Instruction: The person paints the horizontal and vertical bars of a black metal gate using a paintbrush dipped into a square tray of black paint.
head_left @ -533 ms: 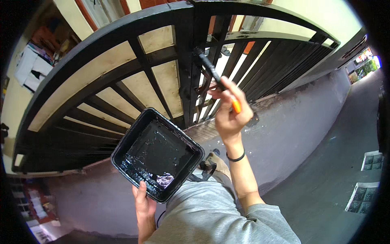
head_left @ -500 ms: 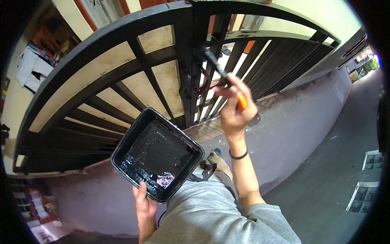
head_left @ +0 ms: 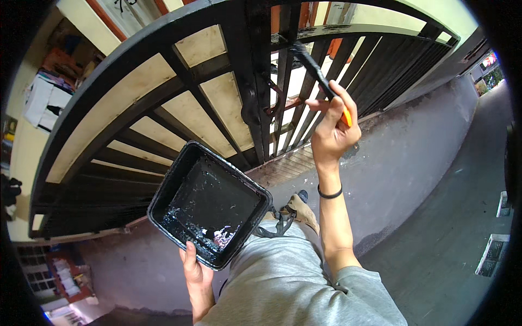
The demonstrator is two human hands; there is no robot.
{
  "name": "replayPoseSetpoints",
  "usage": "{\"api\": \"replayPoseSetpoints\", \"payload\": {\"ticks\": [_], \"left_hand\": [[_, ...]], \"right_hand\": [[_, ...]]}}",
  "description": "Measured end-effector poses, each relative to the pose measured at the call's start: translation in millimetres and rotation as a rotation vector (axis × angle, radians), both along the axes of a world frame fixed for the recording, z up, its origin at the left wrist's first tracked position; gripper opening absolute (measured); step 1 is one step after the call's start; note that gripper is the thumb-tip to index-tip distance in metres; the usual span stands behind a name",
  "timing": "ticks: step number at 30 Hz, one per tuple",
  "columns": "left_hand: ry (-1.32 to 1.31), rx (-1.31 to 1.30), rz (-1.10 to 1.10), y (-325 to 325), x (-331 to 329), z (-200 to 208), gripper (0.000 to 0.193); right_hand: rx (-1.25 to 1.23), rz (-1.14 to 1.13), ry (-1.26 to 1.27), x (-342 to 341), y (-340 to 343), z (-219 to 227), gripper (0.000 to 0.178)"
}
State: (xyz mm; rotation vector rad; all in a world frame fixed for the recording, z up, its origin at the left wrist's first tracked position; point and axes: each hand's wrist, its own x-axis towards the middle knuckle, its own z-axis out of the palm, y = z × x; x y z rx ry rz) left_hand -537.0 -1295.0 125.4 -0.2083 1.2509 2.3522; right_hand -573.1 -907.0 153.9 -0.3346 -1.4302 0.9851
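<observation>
My right hand (head_left: 334, 122) grips a paintbrush (head_left: 315, 70) by its black handle, whose end is orange. The dark bristles reach up to a bar of the black metal gate (head_left: 236, 108), near where an upright meets a crosspiece; whether they touch it I cannot tell for sure. My left hand (head_left: 197, 266) holds a square black tray (head_left: 185, 185) by its near rim, thumb over the edge and the other fingers hidden underneath. Wet black paint glistens along the tray's near side, with a pale reflection in the corner.
A bolt latch (head_left: 283, 106) with a reddish bar sits on the gate's middle upright. Behind the gate are a cream wall and sandals. Grey pavement (head_left: 413, 163) runs off to the right, with block openings (head_left: 492, 255) at the edge. White cloth (head_left: 46, 100) lies at the far left.
My right hand has moved up and to the right with the brush, whose tip shifts from the middle upright toward a crosspiece. The tray stays nearly in place; the view has shifted slightly.
</observation>
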Motion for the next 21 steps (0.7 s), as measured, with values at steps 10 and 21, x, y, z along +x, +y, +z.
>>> {"api": "replayPoseSetpoints", "payload": {"ticks": [10,21], "left_hand": [[0.03,-0.008,-0.025,5.6,-2.3,3.1,0.059],[-0.001,-0.053,-0.058,-0.1,0.4,-2.2,0.072]], "right_hand": [[0.331,-0.065,-0.069,-3.9,5.8,26.4,0.028],[0.827,-0.168,-0.538,-31.4,13.0,109.5,0.02]]}}
